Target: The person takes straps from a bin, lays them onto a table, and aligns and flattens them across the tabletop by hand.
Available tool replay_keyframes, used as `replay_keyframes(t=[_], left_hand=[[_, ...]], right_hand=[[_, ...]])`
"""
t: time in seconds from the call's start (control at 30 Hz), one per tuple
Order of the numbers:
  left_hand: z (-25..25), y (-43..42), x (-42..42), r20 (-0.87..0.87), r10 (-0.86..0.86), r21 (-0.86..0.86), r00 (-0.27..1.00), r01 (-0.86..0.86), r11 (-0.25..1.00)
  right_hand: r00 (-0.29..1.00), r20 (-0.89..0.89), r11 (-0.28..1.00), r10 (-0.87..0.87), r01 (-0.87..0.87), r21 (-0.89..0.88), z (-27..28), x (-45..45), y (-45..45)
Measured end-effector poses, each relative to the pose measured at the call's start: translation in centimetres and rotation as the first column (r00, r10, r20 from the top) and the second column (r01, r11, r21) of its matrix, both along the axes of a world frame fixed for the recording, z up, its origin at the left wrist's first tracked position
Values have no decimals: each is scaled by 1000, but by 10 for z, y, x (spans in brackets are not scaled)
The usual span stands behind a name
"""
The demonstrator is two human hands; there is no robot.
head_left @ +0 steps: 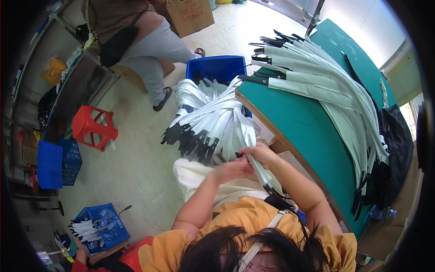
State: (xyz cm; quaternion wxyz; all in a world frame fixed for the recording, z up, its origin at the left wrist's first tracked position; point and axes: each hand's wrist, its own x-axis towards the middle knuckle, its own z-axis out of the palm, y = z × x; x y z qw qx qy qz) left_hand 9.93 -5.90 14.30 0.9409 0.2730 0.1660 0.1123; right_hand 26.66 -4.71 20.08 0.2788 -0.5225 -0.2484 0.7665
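Note:
My right hand (263,155) is closed around a long white strip (259,173) with a dark end, held in front of my body. My left hand (235,169) is beside it, close to the strip's upper part. Motion smears its fingers, so I cannot tell whether it grips anything. Just beyond my hands, a thick bundle of white strips (226,117) with black ends hangs over a blue bin (216,64). Some black ends show small round metal-looking dots.
On the right, a green-topped table (290,115) bears a large pile of similar strips (317,77). A red stool (95,128), blue crates (105,225) and a standing person (149,50) are to the left. A cardboard box (190,17) stands at the back.

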Motion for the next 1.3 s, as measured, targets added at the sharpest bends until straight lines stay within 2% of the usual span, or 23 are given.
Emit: replay_keyframes(t=[0.03,0.13,0.23,0.27,0.3,0.4,0.43,0.47,0.5,0.53,0.6,0.67,0.77,0.83,0.9,0.93,0.97,1.0,1.03,1.07,1.1,1.2,1.3], left_hand=[[3,13,-11,95,3,-162,995,13,987],[49,30,29,331,348,-383,877,-212,899],[57,50,77,272,674,-492,687,-502,711],[58,64,80,289,735,-430,613,-603,672],[59,80,77,314,787,-370,530,-695,616],[93,137,75,268,869,-215,417,-853,475],[101,162,80,401,817,-290,415,-788,543],[123,176,91,467,738,-315,487,-688,654],[133,192,110,418,737,-316,531,-676,666],[162,189,134,296,797,-105,527,-811,576],[188,206,174,366,683,-20,632,-729,685],[186,229,213,193,655,151,731,-681,716],[169,234,237,-366,551,342,750,-442,829],[124,215,232,-344,699,768,627,-240,594],[96,171,205,-30,726,938,687,-232,259],[87,149,189,33,713,934,700,-276,228],[79,125,172,86,703,925,706,-319,207],[73,101,152,132,717,960,684,-269,80],[68,82,132,184,724,976,665,-211,-54],[57,63,114,225,730,969,646,-224,-101],[44,47,97,268,734,960,624,-236,-151],[-8,13,43,20,865,997,502,-71,18],[-70,-12,-7,-287,893,958,346,84,275]], right_hand=[[991,84,991,106,-113,77,31,8,-5],[944,-67,946,324,-322,38,111,30,-38],[822,25,822,569,-569,5,170,69,-71],[814,-17,814,580,-581,-15,183,88,-81],[773,117,777,624,-629,11,190,114,-91],[718,482,844,502,-529,-89,228,187,-117],[644,684,749,342,-627,216,214,229,-129],[522,824,851,220,-516,100,235,242,-133],[470,868,881,164,-464,85,243,270,-137],[471,879,962,78,-266,57,256,285,-137],[379,919,931,-104,-289,224,260,332,-138],[238,937,865,-257,-376,333,240,400,-134],[-57,941,890,-335,-348,296,189,480,-118],[-360,895,939,-264,-310,152,156,491,-114],[-636,743,973,-207,-216,86,136,470,-96],[-652,699,953,-295,-256,163,128,459,-81],[-597,599,844,-534,-425,328,104,464,-65],[-530,501,728,-684,-544,418,110,420,-45],[-518,478,703,-709,-568,428,111,382,-25],[-433,456,621,-777,-643,449,111,345,-9],[-416,520,642,-746,-657,395,105,315,5],[-310,673,560,-671,-807,187,83,238,42],[-215,503,347,-837,-920,184,27,222,99]])
